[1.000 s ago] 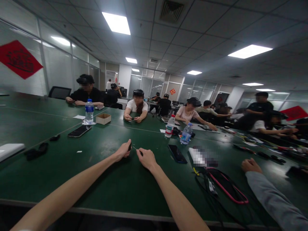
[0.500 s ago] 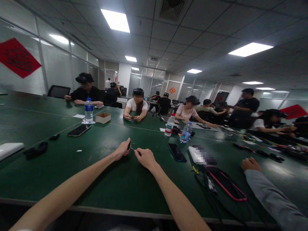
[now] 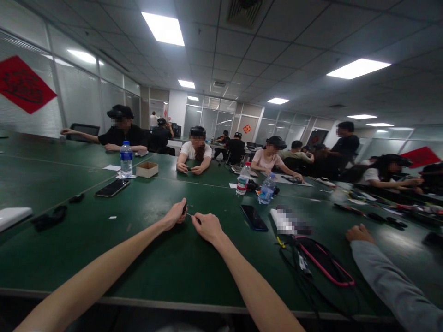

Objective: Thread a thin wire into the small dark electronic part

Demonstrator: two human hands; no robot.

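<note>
Dark piece (image 3: 184,209) sits in the left hand (image 3: 176,215), over the green table (image 3: 155,267) and well back from its near edge; the fingers curl closed around it and hide most of its shape. The right hand (image 3: 208,225) grips a thin tool (image 3: 198,220) by its dark end, the slim shaft pointing at the piece; whether the tip touches cannot be told.

Toward the table's far edge, a red-capped bottle (image 3: 243,179) wears a red-and-white label and a blue-capped bottle (image 3: 266,189) a blue one, their print too small to read. On the glass wall, a red diamond-shaped sheet (image 3: 26,85) carries dark brush strokes I cannot make out; its left corner is cut off. Right of the right hand lies a dark phone (image 3: 254,217), then a white item (image 3: 279,221) partly masked by pixel blocks. Nearer the table's near edge is a pink-rimmed case (image 3: 327,260), its contents too dark to tell. A co-worker's grey sleeve (image 3: 384,267) leaves the view at lower right.
</note>
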